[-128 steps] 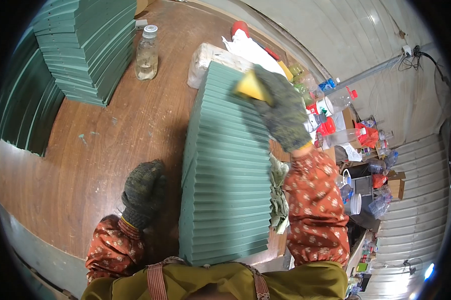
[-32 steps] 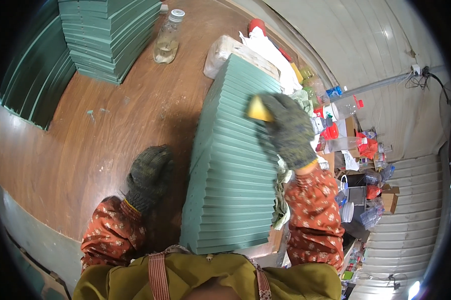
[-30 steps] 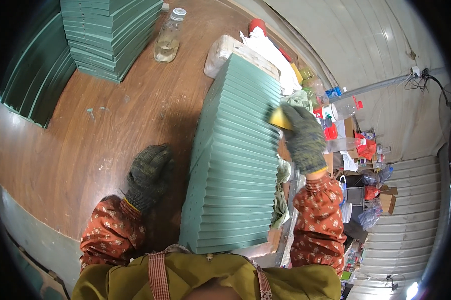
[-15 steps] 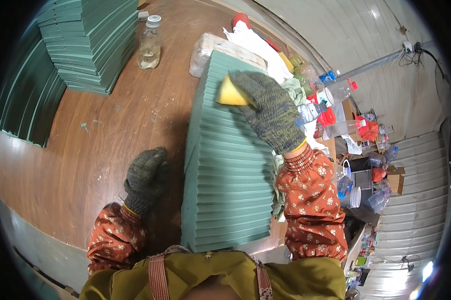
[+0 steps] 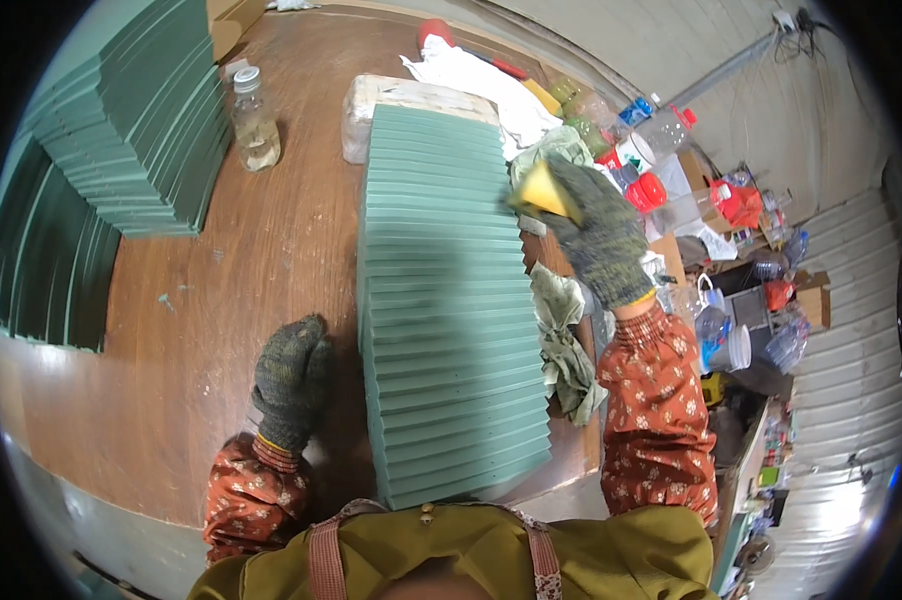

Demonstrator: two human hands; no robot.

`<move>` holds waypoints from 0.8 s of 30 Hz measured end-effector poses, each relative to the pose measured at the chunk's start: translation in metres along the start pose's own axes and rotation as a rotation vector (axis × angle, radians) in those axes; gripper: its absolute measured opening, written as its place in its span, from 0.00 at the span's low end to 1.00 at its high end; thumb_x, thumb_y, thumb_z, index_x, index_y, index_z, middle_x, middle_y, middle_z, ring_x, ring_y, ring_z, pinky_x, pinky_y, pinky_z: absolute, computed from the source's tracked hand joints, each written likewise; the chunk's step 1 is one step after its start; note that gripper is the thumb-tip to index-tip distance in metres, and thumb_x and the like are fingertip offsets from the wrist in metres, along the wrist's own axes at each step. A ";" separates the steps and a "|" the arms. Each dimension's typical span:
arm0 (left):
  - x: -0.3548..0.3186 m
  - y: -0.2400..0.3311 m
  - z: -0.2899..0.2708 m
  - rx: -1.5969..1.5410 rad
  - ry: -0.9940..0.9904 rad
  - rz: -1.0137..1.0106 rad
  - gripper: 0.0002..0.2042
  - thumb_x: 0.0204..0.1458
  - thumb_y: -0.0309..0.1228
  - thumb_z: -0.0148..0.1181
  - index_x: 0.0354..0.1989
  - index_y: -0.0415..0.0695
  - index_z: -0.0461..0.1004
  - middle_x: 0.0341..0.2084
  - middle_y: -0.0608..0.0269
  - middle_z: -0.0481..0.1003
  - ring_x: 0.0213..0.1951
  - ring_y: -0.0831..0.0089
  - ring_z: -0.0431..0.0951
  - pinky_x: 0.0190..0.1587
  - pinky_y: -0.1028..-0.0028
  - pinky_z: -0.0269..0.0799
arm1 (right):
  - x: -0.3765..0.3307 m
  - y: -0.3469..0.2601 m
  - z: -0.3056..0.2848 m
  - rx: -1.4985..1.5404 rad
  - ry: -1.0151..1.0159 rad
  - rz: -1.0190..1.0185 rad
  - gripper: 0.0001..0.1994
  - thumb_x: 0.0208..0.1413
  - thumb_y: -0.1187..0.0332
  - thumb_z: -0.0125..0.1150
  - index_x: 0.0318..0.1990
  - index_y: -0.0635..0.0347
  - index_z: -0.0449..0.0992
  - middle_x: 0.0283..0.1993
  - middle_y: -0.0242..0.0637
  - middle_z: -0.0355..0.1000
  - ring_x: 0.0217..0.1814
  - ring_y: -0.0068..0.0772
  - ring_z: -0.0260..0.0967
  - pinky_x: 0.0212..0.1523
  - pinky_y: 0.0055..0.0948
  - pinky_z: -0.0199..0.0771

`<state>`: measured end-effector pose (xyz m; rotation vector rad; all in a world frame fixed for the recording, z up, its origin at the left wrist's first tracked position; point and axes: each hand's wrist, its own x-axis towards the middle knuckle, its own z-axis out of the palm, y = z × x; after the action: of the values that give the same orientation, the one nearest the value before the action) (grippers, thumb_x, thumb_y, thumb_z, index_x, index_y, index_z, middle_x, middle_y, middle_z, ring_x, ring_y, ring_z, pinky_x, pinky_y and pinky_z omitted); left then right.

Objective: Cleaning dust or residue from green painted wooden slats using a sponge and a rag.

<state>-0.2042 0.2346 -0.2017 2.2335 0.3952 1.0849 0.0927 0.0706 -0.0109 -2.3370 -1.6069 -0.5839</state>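
My right hand (image 5: 601, 225), in a dark grey-green knit glove, grips a yellow sponge (image 5: 546, 192). It is just past the right edge of a long overlapping row of green sheets (image 5: 451, 300). The sheets lie like shingles in front of me, their edges forming ridges. At their far end is a white block wrapped in clear plastic (image 5: 359, 120). My left hand (image 5: 293, 380), gloved the same way, rests on the brown table (image 5: 241, 270) left of the row. Its fingers are curled together, and nothing shows in them.
Tall stacks of green sheets (image 5: 141, 130) stand at the far left, near a lidded glass jar (image 5: 257, 125) with some liquid. Crumpled rags (image 5: 566, 350) lie along the row's right side. Beyond are a white cloth (image 5: 491, 90), several plastic bottles (image 5: 666, 130) and a white bucket (image 5: 736, 348).
My right hand has moved the sponge rightward, from on top of the green sheets to beyond their right edge. My left hand stays at the same spot on the table. The view has shifted.
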 end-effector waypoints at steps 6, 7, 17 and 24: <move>-0.002 0.005 -0.006 -0.002 -0.066 -0.120 0.10 0.54 0.26 0.59 0.44 0.39 0.76 0.41 0.48 0.77 0.45 0.51 0.77 0.50 0.59 0.73 | 0.000 0.000 0.023 -0.033 -0.096 0.028 0.25 0.54 0.60 0.62 0.60 0.49 0.69 0.54 0.44 0.71 0.56 0.47 0.68 0.58 0.41 0.67; -0.002 0.005 -0.004 -0.011 -0.055 -0.126 0.11 0.54 0.27 0.59 0.45 0.39 0.75 0.42 0.48 0.77 0.45 0.51 0.77 0.50 0.60 0.72 | -0.002 0.010 0.018 -0.054 -0.108 0.069 0.24 0.53 0.61 0.62 0.59 0.49 0.69 0.52 0.44 0.71 0.54 0.49 0.69 0.55 0.42 0.69; 0.003 0.030 -0.011 -0.046 -0.110 -0.112 0.12 0.57 0.27 0.57 0.48 0.38 0.75 0.45 0.49 0.77 0.48 0.56 0.77 0.52 0.64 0.71 | -0.037 0.048 -0.005 -0.203 -0.018 0.164 0.27 0.51 0.63 0.64 0.61 0.49 0.69 0.54 0.44 0.72 0.56 0.47 0.70 0.56 0.42 0.68; -0.002 0.066 -0.023 -0.392 -0.143 -0.193 0.18 0.62 0.30 0.50 0.57 0.33 0.67 0.56 0.47 0.70 0.58 0.57 0.70 0.61 0.64 0.62 | -0.023 0.043 -0.008 -0.045 -0.026 0.236 0.28 0.51 0.64 0.65 0.61 0.49 0.68 0.59 0.46 0.69 0.61 0.46 0.67 0.61 0.41 0.66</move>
<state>-0.2238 0.1921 -0.1491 1.8691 0.2998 0.8159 0.1242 0.0327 -0.0133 -2.5283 -1.3131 -0.5449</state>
